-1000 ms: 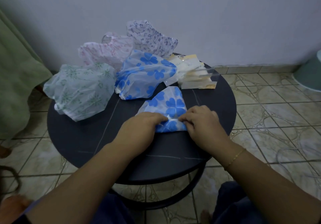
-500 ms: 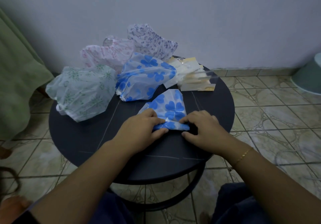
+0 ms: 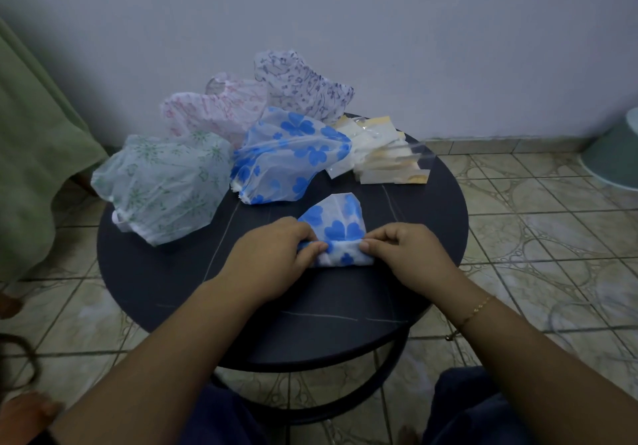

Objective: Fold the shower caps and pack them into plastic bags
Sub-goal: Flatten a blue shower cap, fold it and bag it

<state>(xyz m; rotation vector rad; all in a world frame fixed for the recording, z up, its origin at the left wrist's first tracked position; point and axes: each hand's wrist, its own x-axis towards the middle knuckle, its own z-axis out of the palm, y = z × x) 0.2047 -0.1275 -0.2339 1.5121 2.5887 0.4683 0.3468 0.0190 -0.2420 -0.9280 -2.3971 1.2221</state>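
Since a moment ago we've rolled the near edge of the blue-flower shower cap [image 3: 340, 237] up and over, so a tight little roll now sits along its near edge, with the rounded far end still flat on the bench [image 3: 165, 272]. Looks to us like the fold is roughly halfway, with a turn or two left before it's small enough to bag.

Our left hand [image 3: 276, 258] has its fingers curled over the left end of the roll, thumb tucked against it. Our right hand [image 3: 404, 251] pinches the right end the same way, thumb pointing in along the fold. Both wrists are low, forearms coming in from the near edge of the bench.

Further out, a second blue cap [image 3: 286, 158] lies just beyond, with the green cap [image 3: 162, 182], pink cap [image 3: 214, 106] and purple cap [image 3: 303, 85] fanned behind. The stack of plastic bags [image 3: 383, 154] waits at the far right, well clear of our hands.
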